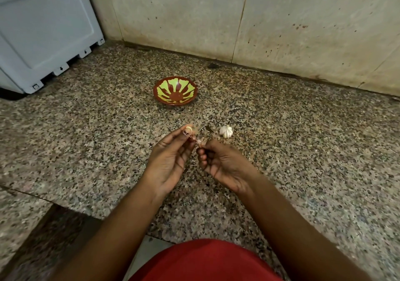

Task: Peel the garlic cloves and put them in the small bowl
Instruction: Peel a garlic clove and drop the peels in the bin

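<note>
Both hands raised over counter (86,133) for working room. Right hand (223,163) pinches garlic clove (199,143); left hand (171,161) fingertips pinch what looks like skin. Small bowl (175,92) beyond, empty; garlic bulb (226,131) near right hand.

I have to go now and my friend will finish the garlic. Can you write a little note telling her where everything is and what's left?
Left hand: pinches a clove or a bit of skin at its fingertips; too small to tell which.
Right hand: pinches a garlic clove, skin partly on, between both hands.
Garlic bulb: on the granite counter, just beyond the right hand.
Small bowl: farther back, upright, no cloves in it.
Done: a clove broken off, peeling begun.
Left: finish peeling it, drop it in the bowl, then do the remaining cloves.
</note>
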